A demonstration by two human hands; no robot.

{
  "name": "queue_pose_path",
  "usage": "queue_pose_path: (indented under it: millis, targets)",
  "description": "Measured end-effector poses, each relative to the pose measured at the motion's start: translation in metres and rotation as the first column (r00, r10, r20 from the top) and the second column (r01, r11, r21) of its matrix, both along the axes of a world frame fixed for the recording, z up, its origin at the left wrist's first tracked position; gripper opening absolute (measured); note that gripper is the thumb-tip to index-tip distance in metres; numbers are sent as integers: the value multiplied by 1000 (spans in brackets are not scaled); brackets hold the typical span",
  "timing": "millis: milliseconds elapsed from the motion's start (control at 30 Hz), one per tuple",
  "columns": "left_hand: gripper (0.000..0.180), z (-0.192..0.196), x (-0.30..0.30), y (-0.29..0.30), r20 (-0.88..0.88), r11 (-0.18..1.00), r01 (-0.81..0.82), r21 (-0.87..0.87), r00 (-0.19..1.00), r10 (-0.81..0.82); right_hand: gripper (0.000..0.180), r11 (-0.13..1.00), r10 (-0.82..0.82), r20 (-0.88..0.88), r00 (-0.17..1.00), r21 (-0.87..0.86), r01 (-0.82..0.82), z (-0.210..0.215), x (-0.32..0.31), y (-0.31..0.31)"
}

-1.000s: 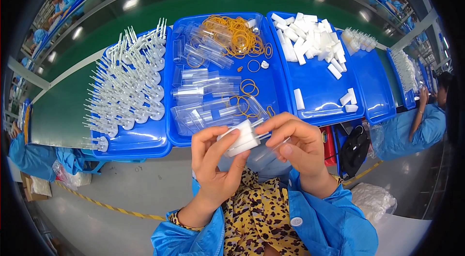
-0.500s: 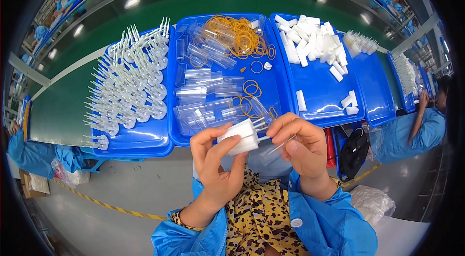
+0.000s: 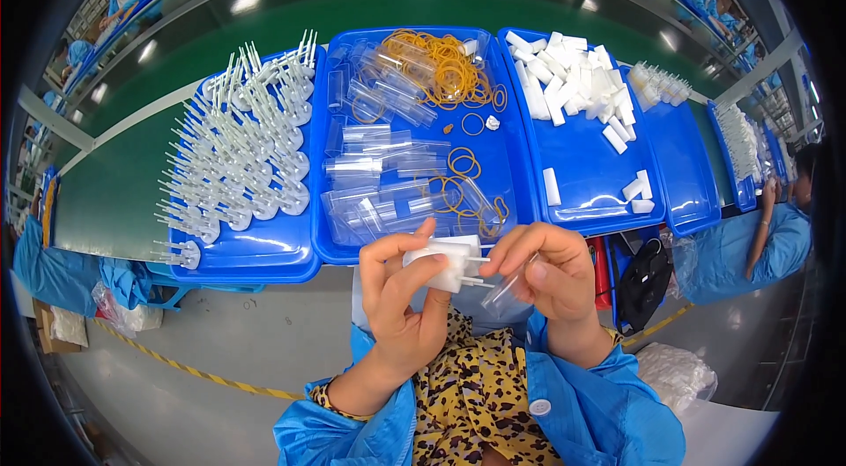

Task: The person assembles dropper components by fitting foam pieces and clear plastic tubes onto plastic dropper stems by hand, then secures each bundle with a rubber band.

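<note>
Just off the counter's near edge [image 3: 328, 276], before the middle tray [image 3: 507, 140], the white piece [image 3: 438, 267] already carries thin prongs [image 3: 477, 260] but has no clear sleeve [image 3: 502, 297] around it; many sleeves lie loose in that tray. The left hand [image 3: 401, 312], half curled, pinches the white piece; the right hand [image 3: 555, 281], thumb and fingers nearly together, grips the sleeve near the prong tips.
</note>
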State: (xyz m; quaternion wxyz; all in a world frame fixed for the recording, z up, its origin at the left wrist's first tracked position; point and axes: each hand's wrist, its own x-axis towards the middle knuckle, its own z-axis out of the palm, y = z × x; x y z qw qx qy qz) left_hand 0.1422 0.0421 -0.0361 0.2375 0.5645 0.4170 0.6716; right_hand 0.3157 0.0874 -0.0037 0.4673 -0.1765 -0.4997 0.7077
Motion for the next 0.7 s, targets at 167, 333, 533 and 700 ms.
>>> queue_pose_path:
  millis: [167, 333, 533, 700]
  targets:
    - [22, 1, -1, -1, 7, 1000, 22, -22, 1000, -22, 21, 1000, 17, 120, 993, -22, -15, 0, 4, 1]
    - [24, 8, -10, -2, -39, 988, 98, -118, 994, -103, 21, 1000, 8, 104, 995, -16, -6, -2, 6, 3]
    - [28, 11, -16, -3, 85, 928, 298, -225, 955, -286, 23, 999, -40, 65, 997, 5, 40, -7, 5, 6]
    - [28, 8, -14, -1, 163, 954, 232, -188, 966, -203, 25, 989, -144, 12, 990, 50, 143, -10, 6, 8]
